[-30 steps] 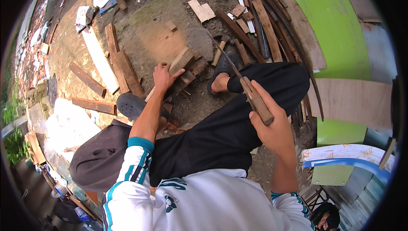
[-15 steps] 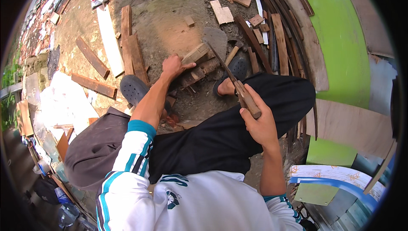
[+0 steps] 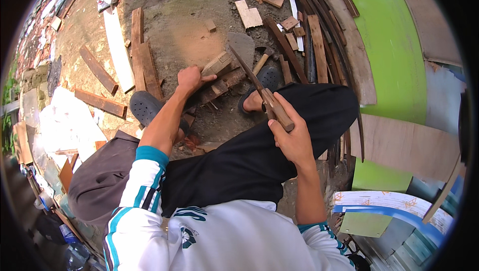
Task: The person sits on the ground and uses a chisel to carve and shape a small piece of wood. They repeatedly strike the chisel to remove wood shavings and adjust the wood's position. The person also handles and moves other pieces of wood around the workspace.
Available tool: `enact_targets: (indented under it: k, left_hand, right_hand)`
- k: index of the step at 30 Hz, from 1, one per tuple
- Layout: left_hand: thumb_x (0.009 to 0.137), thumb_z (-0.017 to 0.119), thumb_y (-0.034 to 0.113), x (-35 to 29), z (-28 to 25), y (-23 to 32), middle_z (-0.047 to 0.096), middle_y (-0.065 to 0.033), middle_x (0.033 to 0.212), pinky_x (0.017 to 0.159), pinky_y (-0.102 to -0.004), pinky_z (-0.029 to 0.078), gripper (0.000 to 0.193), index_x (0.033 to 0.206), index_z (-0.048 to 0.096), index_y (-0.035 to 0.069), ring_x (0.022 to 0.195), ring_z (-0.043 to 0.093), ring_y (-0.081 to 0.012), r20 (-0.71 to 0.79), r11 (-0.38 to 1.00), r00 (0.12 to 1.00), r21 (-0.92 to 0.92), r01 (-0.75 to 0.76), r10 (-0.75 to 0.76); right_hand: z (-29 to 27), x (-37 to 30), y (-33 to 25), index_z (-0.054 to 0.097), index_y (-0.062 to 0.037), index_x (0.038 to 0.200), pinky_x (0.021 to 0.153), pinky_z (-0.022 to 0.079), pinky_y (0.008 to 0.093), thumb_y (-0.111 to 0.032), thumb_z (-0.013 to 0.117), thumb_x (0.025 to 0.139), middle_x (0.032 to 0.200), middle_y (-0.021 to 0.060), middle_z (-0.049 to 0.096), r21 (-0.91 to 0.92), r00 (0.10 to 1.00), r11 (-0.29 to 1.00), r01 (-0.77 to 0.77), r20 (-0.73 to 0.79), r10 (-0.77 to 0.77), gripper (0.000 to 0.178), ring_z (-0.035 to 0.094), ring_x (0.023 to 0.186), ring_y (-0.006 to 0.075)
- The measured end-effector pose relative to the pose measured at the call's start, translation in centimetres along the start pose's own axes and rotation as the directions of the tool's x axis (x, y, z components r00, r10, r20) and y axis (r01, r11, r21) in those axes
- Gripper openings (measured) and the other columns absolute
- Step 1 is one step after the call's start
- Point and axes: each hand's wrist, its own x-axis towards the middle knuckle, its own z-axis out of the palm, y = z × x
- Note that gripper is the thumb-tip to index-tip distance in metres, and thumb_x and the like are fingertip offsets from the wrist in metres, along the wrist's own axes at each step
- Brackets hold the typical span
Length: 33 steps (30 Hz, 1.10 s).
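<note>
My left hand (image 3: 192, 77) grips a short block of pale wood (image 3: 218, 63) and holds it against a darker plank (image 3: 227, 82) on the ground in front of my feet. My right hand (image 3: 293, 137) is closed round the wooden handle of a long machete (image 3: 262, 94). Its dark blade points up and left, and the tip hangs just right of the block, above the ground. I crouch in dark trousers and dark clogs (image 3: 144, 109).
Loose planks (image 3: 142, 54) and offcuts (image 3: 248, 14) lie scattered over the bare dirt. A hammer (image 3: 263, 59) rests by my right foot. Curved dark strips (image 3: 319, 36) and a green panel (image 3: 394, 46) stand at the right, a plywood sheet (image 3: 414, 144) below them.
My right hand has brought the machete forward and down, so the blade tip now sits close to the block. The left hand has kept its grip on the block.
</note>
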Motion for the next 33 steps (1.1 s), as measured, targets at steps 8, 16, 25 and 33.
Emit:
enact_targets:
  k: [8,16,25,33]
  left_hand:
    - [0.082,0.066,0.076,1.3,-0.2,0.7,0.070,-0.0290,0.109,0.089,-0.0493,0.053,0.086,0.120,0.070,0.000,0.106,0.068,-0.0428,0.100,0.996,0.994,-0.088,-0.027,0.036]
    - [0.076,0.073,0.073,5.4,1.7,0.8,0.062,-0.0307,0.135,0.107,-0.0454,0.046,0.107,0.142,0.052,-0.008,0.127,0.060,-0.0396,0.297,0.881,0.954,-0.462,0.105,0.043]
    - [0.070,0.084,0.063,3.0,2.3,1.7,0.063,-0.0303,0.130,0.108,-0.0469,0.046,0.105,0.137,0.048,-0.010,0.124,0.060,-0.0429,0.091,0.892,0.986,-0.421,0.167,-0.142]
    - [0.067,0.090,0.054,-0.2,0.9,2.6,0.063,-0.0255,0.115,0.097,-0.0500,0.047,0.090,0.121,0.051,-0.006,0.111,0.060,-0.0415,-0.209,0.945,0.940,-0.243,0.218,-0.271]
  right_hand:
    - [-0.2,1.0,1.7,0.051,-0.0020,0.149,0.107,0.046,0.0346,-0.003,0.065,0.091,0.137,0.0192,0.065,0.019,0.998,1.000,-0.006,-0.056,0.007,0.060,0.063,0.126,0.0265]
    - [0.1,2.4,4.6,0.050,-0.0002,0.149,0.110,0.044,0.0349,-0.003,0.065,0.091,0.140,0.0201,0.063,0.125,0.998,0.991,0.043,-0.051,-0.037,0.060,0.060,0.130,0.0264]
    - [0.6,3.6,3.6,0.045,-0.0027,0.154,0.045,0.043,0.0226,-0.002,0.060,0.096,0.091,0.0049,0.066,0.287,0.992,0.953,0.097,-0.105,-0.069,0.060,0.050,0.051,0.0048]
    - [1.9,3.9,2.8,0.044,-0.0036,0.155,0.044,0.041,0.0233,0.000,0.058,0.096,0.068,-0.0006,0.056,0.315,0.994,0.948,0.045,-0.105,-0.012,0.061,0.046,0.049,0.0039]
